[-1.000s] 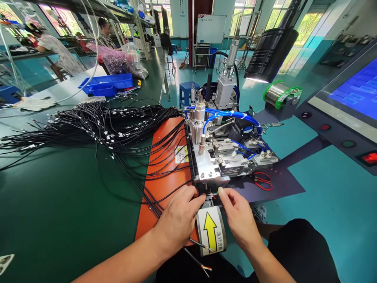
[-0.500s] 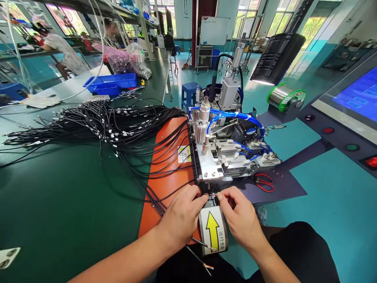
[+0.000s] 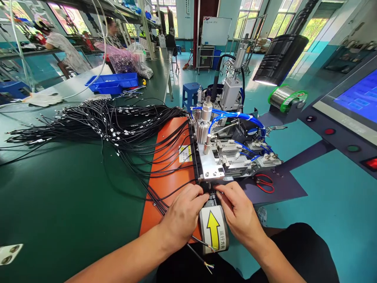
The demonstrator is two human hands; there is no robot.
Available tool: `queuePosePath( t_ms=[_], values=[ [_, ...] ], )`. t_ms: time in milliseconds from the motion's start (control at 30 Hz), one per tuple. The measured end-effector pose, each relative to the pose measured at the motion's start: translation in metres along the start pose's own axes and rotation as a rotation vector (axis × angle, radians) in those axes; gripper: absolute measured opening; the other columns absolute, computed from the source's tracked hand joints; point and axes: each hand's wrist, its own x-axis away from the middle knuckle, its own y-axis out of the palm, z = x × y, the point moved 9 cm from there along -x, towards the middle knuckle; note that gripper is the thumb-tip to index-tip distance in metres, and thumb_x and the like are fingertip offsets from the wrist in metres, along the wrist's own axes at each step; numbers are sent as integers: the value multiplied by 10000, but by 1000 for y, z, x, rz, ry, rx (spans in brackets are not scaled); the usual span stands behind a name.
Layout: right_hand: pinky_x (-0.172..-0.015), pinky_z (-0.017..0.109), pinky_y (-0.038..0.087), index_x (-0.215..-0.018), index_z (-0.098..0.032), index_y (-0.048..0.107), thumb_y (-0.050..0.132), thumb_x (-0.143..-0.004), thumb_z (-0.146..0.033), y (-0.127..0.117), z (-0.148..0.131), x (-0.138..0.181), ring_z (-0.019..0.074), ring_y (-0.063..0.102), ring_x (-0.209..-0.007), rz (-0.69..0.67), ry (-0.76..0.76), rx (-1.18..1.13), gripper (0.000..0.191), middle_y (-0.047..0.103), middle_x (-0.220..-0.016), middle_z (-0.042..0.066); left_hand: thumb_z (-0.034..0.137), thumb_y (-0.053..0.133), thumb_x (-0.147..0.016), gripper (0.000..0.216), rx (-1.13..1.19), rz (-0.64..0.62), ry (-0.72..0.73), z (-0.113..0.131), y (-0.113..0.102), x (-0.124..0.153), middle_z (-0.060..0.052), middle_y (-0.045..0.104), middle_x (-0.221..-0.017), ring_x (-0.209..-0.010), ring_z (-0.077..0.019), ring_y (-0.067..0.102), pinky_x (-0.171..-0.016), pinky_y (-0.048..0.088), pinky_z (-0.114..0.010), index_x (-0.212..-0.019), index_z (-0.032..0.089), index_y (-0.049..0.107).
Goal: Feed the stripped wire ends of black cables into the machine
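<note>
My left hand (image 3: 184,214) is closed in a pinch on a thin black cable at the near edge of the metal fixture (image 3: 212,163). My right hand (image 3: 238,212) is also pinched, its fingertips meeting the left hand's at the fixture's front slot; the cable end between them is mostly hidden. Just below my hands sits a curved label with a yellow arrow (image 3: 214,230). Several black cables (image 3: 123,129) fan out leftward from the orange plate (image 3: 167,177) across the green bench. A loose cable tip with coloured cores (image 3: 209,267) hangs under my left wrist.
Red-handled scissors (image 3: 264,182) lie right of the fixture. Blue air hoses (image 3: 235,116) loop over the machine; a solder spool (image 3: 287,98) and a control panel with a blue screen (image 3: 353,98) stand at right. A blue tray (image 3: 113,82) and other people sit far left.
My right hand has closed in toward the left hand at the fixture's front slot; the red wire ends seen before are now covered by my fingers. The view shifted slightly.
</note>
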Motion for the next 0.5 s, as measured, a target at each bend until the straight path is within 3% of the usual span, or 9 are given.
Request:
queuePosePath(
  t_ms=[200,500],
  values=[
    [-738,310,473,-947,-204,666,503,-979,-235,-6,-3,-2,191,579,-825,62,11,10,168,574,-888,49,97,471,-961,224,-6,-4,12,0,0,0,-72,596,-941,-865,-195,544,-757,507,-328,-1044,144,674],
    [-764,327,463,-875,-201,632,485,-982,-258,-4,10,-2,201,583,-821,89,58,-9,191,592,-869,49,93,457,-966,233,-21,-4,5,0,2,2,-62,598,-936,-865,-188,538,-758,495,-319,-1041,161,667]
  ],
)
